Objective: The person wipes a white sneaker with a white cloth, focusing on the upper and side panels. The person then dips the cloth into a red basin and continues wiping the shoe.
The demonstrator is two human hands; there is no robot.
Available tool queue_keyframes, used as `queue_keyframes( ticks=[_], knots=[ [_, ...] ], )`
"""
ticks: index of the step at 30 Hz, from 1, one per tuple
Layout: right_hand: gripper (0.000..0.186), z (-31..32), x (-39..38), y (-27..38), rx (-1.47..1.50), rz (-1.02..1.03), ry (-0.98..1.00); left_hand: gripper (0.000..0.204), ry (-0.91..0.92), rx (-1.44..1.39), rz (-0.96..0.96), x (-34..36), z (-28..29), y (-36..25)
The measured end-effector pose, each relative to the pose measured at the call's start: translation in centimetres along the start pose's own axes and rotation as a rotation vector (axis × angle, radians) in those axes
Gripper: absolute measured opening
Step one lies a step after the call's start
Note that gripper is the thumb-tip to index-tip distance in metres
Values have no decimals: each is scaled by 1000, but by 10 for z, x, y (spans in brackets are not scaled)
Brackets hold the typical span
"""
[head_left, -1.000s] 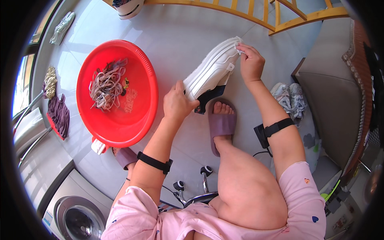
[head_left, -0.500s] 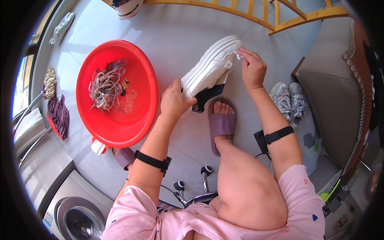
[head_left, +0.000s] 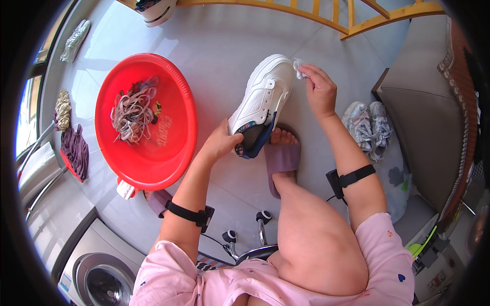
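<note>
White shoe (head_left: 265,84): right of the red basin (head_left: 171,160), toe pointing away from the person, underside of the sole out of sight.
Left hand (head_left: 220,143): on the basin's side of the shoe, grasping its heel end — most fingers hidden behind it.
Right hand (head_left: 321,93): farther from the basin, pinching a white wad (head_left: 299,70) just beside the toe — cloth or tissue, cannot tell.
Laces (head_left: 133,113): inside the basin, too tangled to trace singly.
Pale container (head_left: 157,16): beyond the basin, cut off at the top.
Washing machine (head_left: 122,232): nearer than the basin, cut off below.
</note>
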State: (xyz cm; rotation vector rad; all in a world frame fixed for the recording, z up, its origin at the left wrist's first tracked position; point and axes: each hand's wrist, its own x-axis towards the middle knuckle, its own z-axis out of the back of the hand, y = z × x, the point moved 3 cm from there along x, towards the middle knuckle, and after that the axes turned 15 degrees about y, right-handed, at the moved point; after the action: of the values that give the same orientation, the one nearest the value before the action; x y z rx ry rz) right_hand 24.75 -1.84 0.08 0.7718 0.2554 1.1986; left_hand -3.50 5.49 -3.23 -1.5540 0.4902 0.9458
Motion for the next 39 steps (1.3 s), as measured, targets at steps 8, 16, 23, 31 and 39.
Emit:
queue_keyframes(
  ticks=[8,16,23,31,39],
  knots=[
    [27,-19,1,1,-19,-61,34,75,-623,681,-409,-4,-26,-69],
    [24,-61,9,5,-175,36,230,80,-458,748,-250,22,-21,-67],
    [22,-64,5,2,-178,105,287,73,-476,776,-335,26,-22,-58],
    [14,-69,32,14,-157,291,431,70,-469,708,-369,26,-20,-55],
    [16,-71,36,15,-157,300,495,70,-435,725,-327,25,-17,-55]
  ],
)
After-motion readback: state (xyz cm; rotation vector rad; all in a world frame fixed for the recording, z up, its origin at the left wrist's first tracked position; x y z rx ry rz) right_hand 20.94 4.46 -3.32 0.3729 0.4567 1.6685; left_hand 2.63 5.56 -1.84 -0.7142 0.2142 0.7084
